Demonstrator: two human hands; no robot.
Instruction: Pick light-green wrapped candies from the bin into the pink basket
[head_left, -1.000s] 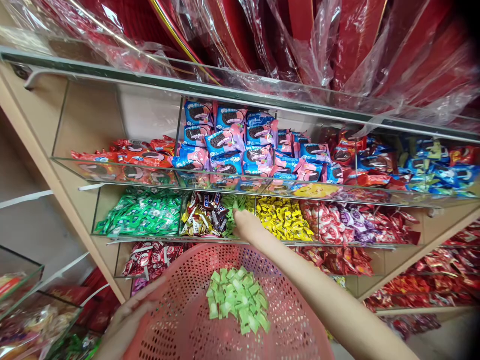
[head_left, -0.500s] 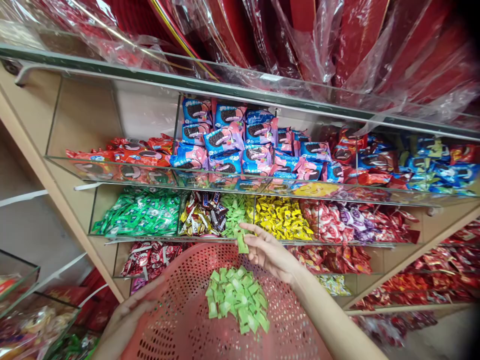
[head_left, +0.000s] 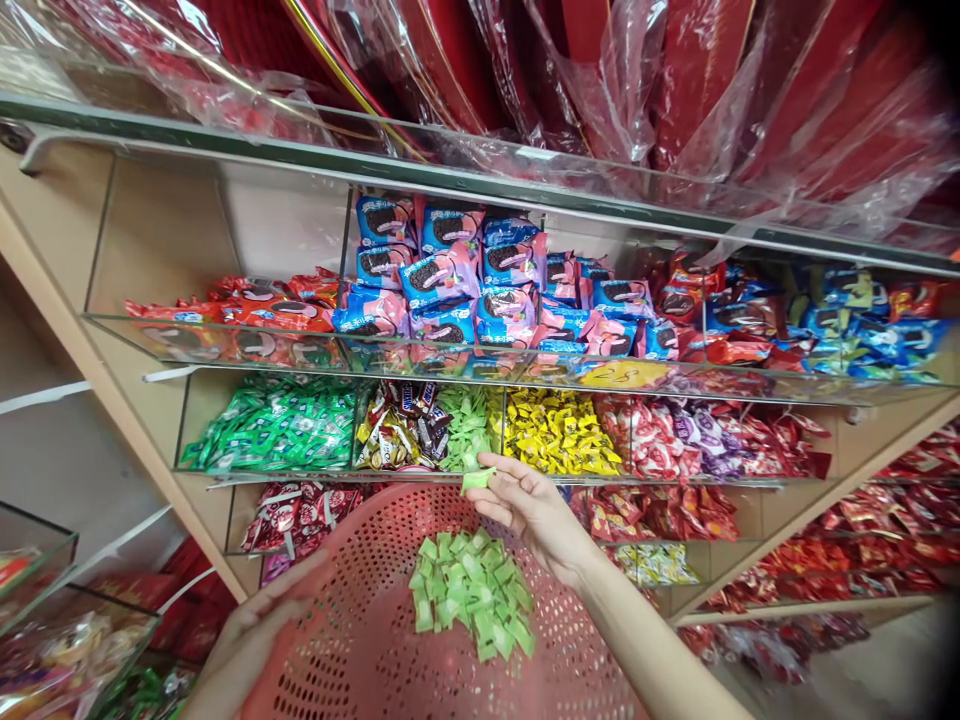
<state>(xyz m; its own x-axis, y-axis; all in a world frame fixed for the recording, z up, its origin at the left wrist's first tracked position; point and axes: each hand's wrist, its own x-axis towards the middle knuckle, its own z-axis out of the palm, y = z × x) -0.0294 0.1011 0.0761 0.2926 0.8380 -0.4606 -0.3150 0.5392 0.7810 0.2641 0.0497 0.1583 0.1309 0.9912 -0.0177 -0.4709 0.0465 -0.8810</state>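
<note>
A red perforated plastic basket [head_left: 337,640] is tilted towards me in front of the shelves. Its left rim is gripped by my left hand [head_left: 262,630], whose fingers lie over the edge while part of them stays hidden. Inside sits a heap of green wrapped candies [head_left: 472,595]. Above the basket's far rim, my right hand [head_left: 529,505] pinches one green wrapped candy [head_left: 478,481] between thumb and fingers. Just behind it, on the shelf, is a compartment of matching green candies [head_left: 466,420].
Beside that compartment lie yellow-wrapped candies [head_left: 559,435], dark chocolate bars [head_left: 412,405] and bright green packets [head_left: 277,425]. Blue and pink cookie packs [head_left: 442,275] fill the glass-fronted shelf above. A glass shelf edge [head_left: 450,180] runs across the top, under red plastic-wrapped goods [head_left: 585,70].
The green candy in my right hand has turned from hanging upright to lying nearly level. My right hand has shifted only slightly; the left keeps its hold on the basket.
</note>
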